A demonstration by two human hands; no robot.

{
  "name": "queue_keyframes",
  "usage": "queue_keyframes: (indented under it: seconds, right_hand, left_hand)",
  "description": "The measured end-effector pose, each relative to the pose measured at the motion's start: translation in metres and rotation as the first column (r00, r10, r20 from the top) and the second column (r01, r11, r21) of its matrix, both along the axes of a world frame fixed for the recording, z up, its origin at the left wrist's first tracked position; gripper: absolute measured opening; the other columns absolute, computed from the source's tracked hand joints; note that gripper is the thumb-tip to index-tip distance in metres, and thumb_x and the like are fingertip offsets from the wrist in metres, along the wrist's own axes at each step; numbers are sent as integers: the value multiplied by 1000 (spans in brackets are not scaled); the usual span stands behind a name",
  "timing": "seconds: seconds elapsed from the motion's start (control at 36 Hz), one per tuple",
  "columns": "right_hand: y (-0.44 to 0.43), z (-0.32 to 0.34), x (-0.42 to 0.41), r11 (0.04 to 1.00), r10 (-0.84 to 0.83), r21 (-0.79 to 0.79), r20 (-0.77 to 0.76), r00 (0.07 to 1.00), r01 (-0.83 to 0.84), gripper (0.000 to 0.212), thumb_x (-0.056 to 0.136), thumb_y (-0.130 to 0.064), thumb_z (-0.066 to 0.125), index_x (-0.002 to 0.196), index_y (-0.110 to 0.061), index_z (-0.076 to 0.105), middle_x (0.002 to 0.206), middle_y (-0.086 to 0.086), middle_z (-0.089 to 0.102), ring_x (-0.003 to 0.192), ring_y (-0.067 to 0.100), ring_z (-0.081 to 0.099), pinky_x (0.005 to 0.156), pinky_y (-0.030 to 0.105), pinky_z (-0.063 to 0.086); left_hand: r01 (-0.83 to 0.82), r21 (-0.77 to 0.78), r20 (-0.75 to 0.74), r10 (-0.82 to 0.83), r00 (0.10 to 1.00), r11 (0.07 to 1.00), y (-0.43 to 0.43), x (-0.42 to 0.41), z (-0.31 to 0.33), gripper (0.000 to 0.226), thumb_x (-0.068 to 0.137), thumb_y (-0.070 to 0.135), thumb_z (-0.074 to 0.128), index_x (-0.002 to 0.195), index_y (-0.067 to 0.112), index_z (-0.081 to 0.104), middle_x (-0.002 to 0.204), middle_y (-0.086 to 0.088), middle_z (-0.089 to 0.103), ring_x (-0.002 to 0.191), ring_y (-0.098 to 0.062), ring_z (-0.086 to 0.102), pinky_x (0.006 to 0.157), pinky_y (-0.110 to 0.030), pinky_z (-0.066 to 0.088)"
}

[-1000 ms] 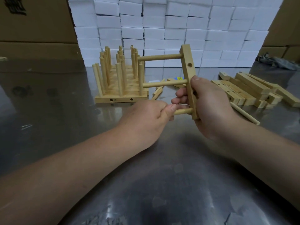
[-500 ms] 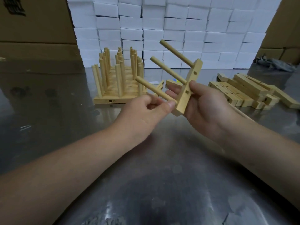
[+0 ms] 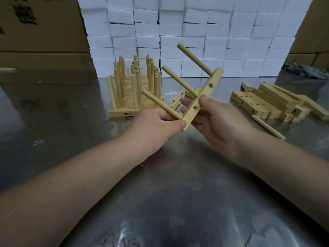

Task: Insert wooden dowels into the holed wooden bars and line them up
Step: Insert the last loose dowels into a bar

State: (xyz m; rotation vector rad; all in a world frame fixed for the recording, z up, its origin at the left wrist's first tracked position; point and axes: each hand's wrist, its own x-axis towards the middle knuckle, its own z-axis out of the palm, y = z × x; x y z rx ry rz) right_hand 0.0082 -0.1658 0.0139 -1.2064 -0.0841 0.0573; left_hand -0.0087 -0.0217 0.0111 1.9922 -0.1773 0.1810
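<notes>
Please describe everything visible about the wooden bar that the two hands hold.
The pale square-edged wooden bar is held tilted above the steel table. Three round dowels stick out of it, parallel. Two empty holes show on its side. The right hand grips its middle; the left hand pinches the lowest dowel.

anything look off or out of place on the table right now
Little stands out. One loose dowel lies by itself on the metal table, angled, just in front of the pile of holed bars. A white scrap sits beside the finished rack. Nothing looks broken.
</notes>
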Motion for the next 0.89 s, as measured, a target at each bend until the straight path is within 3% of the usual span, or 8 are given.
queue_keyframes:
  seconds: [0.11,0.19,0.31,0.44,0.53,0.64,0.81,0.89]
  right_hand:
    - [-7,-4,1,974,52,-219,-12,999,-54,19,98,-21,45,98,-12,62,104,3,71,95,10,67,88,25,45]
    - [-7,-6,2,950,58,-306,-37,998,-67,16,97,-18,47,99,-11,62,106,4,68,89,6,66,80,19,46]
    - [-6,-6,0,900,76,-432,19,997,-60,16,96,-13,48,86,-13,61,93,1,70,85,9,69,73,13,48]
    - [-5,-7,-1,892,89,-447,24,996,-70,13,95,-11,49,105,-10,58,92,5,69,79,12,68,71,12,52]
    - [-5,-7,-1,883,95,-464,22,995,-74,11,95,-13,50,103,-13,58,94,6,70,82,12,68,72,13,53]
    - [-6,-7,-1,870,99,-488,27,995,-74,9,95,-14,51,100,-16,58,94,4,71,86,14,68,81,20,52]
    - [-6,-8,-2,857,122,-507,37,992,-86,9,93,-14,53,95,-19,60,93,3,72,86,12,68,73,14,51]
    - [-6,-8,-2,851,131,-517,47,990,-88,9,93,-13,53,93,-19,61,90,2,72,83,11,68,72,14,51]
  left_hand:
    - [-34,111,-3,35,999,993,17,9,10,8,75,28,72,68,25,71,53,12,58,55,-8,48,52,-22,35]
    - [-24,204,25,19,1000,979,31,16,18,15,78,29,70,65,35,65,69,17,63,67,-4,55,55,-19,36]
    - [-49,368,87,18,996,928,58,18,23,19,80,30,68,67,41,59,75,25,58,74,0,57,58,-14,38]
    - [-152,450,143,97,985,880,113,21,14,6,77,29,71,75,34,68,68,24,61,68,3,55,58,-15,36]
    - [-207,514,125,166,978,832,146,23,3,23,75,29,74,61,46,65,63,22,64,68,-5,59,60,-21,41]
    - [-287,548,117,267,956,785,171,25,-7,38,73,33,75,67,65,58,61,29,62,66,-11,62,62,-28,49]
    - [-341,512,151,309,939,788,170,42,-11,17,74,34,74,62,40,63,70,17,62,64,-9,58,52,-24,38]
    - [-323,525,144,292,946,787,154,49,-9,7,78,32,71,75,33,64,75,16,60,67,-6,54,53,-22,35]
